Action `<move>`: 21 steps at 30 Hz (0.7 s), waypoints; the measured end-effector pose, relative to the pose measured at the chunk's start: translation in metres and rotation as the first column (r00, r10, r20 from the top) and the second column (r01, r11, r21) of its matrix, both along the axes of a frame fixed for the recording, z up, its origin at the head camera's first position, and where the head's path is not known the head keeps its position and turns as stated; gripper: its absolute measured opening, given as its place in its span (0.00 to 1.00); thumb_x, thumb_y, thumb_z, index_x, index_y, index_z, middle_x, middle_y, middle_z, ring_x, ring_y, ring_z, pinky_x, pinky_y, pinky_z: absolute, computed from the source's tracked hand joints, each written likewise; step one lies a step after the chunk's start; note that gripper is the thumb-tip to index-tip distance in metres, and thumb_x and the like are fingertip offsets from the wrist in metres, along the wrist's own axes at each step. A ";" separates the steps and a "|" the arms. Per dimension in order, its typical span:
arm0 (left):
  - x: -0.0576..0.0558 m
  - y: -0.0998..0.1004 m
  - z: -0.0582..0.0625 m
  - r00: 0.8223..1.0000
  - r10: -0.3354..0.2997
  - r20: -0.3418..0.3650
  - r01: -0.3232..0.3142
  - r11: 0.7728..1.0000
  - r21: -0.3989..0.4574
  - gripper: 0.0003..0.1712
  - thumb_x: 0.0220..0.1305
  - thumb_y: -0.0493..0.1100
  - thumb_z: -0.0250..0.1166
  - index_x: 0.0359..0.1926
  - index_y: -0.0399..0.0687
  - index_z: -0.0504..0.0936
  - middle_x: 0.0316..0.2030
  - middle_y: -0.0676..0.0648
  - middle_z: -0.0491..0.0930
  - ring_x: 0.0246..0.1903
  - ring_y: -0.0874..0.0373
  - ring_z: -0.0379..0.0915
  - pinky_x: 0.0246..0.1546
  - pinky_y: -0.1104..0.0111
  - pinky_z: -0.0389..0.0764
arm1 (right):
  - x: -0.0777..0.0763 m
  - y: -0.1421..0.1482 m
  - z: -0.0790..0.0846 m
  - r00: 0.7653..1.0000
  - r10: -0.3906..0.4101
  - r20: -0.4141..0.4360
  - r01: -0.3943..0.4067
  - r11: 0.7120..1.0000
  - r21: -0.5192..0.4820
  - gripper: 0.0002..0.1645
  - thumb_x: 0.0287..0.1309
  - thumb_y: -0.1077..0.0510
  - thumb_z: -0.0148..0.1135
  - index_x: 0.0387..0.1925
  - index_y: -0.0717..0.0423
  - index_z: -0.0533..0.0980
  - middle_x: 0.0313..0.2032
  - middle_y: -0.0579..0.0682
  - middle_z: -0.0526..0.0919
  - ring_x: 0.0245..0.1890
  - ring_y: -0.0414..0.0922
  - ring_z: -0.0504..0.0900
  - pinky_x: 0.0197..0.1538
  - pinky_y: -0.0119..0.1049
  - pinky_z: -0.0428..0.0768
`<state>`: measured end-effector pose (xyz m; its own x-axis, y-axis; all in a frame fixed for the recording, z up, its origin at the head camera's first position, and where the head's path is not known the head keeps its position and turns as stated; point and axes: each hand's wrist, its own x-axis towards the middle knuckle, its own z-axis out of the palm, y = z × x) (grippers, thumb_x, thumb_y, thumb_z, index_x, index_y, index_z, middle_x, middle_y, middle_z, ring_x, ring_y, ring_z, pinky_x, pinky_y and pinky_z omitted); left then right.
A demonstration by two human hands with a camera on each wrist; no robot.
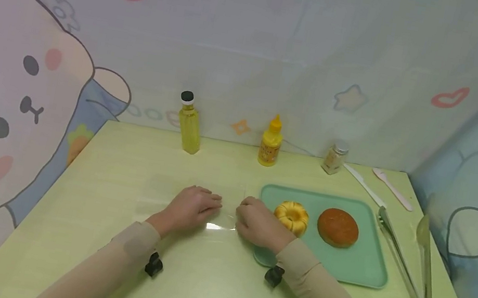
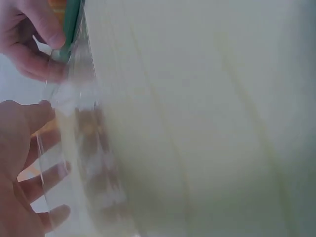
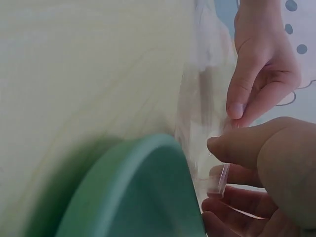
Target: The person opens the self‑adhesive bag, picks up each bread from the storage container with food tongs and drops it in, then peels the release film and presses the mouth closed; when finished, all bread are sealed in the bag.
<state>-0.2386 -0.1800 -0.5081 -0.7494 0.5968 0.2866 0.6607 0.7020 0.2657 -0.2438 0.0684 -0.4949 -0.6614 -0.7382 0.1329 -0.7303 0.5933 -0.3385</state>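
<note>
A clear plastic sheet (image 1: pixel 220 227), possibly a bag, lies between the two hands, its outline hard to see in the head view. My left hand (image 1: pixel 191 207) holds its edge, with thumb on one side and fingers visible through the plastic (image 2: pixel 91 168) in the left wrist view. Opposite, my right hand (image 1: pixel 261 225) grips the other end between thumb and fingers. A folded clear strip (image 3: pixel 218 181) shows at those fingers in the right wrist view. The right forearm crosses the corner of a green tray (image 1: pixel 361 269) with a ring-shaped bread (image 1: pixel 291 216) and a brown bun (image 1: pixel 337 228).
Along the back stand an oil bottle (image 1: pixel 190 127), a yellow squeeze bottle (image 1: pixel 270 144) and a small shaker jar (image 1: pixel 335 157). A white plastic knife (image 1: pixel 364 185), a pink fork (image 1: pixel 392 189) and metal tongs (image 1: pixel 404 266) lie on the right side of the table.
</note>
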 end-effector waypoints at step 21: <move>0.000 0.017 -0.004 0.999 0.032 -0.038 -0.038 0.986 -0.165 0.07 0.73 0.41 0.68 0.34 0.52 0.88 0.52 0.48 0.87 0.51 0.37 0.83 0.50 0.38 0.82 | 0.007 -0.003 0.004 0.999 0.040 -0.014 -0.039 0.999 0.034 0.10 0.70 0.66 0.61 0.42 0.61 0.88 0.50 0.58 0.87 0.50 0.57 0.84 0.59 0.50 0.82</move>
<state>-0.2381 -0.1634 -0.5124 -0.7620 0.6119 0.2121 0.6418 0.7573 0.1209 -0.2370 0.0653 -0.4913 -0.6298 -0.7679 0.1168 -0.7581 0.5750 -0.3076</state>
